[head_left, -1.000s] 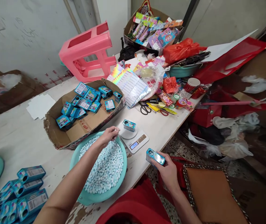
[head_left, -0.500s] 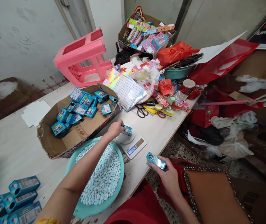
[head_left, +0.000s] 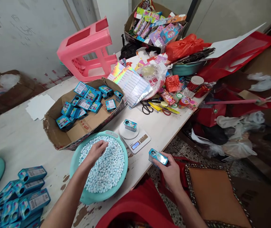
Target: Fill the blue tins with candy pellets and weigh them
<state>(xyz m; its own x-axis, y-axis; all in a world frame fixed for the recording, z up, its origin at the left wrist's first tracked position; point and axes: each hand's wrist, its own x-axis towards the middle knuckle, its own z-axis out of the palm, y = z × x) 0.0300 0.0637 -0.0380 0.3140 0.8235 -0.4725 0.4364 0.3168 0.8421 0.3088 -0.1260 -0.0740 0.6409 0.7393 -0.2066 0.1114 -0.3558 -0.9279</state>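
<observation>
My left hand [head_left: 97, 150] is over the turquoise basin [head_left: 125, 169] of pale blue and white candies [head_left: 107, 171]. Its fingers are curled together; whether they hold a candy cannot be seen. In my right hand [head_left: 172, 172], past the table's front edge, is a small blue box [head_left: 158, 156] with a shiny top and a round hole at one end. Another blue box [head_left: 130, 125] rests on the round plate of a white kitchen scale [head_left: 141, 142], whose display is lit. The scale stands just right of the basin.
Behind the basin, a cardboard box [head_left: 85, 126] holds several blue boxes. More blue boxes [head_left: 34, 202] are stacked at lower left. Scissors [head_left: 147, 108], label sheets [head_left: 133, 87] and packaging clutter the back. A pink stool [head_left: 85, 47] lies on the table.
My left hand has left the blue box on the scale and moved left over the candies. My right hand still holds its box. The camera view has shifted slightly.
</observation>
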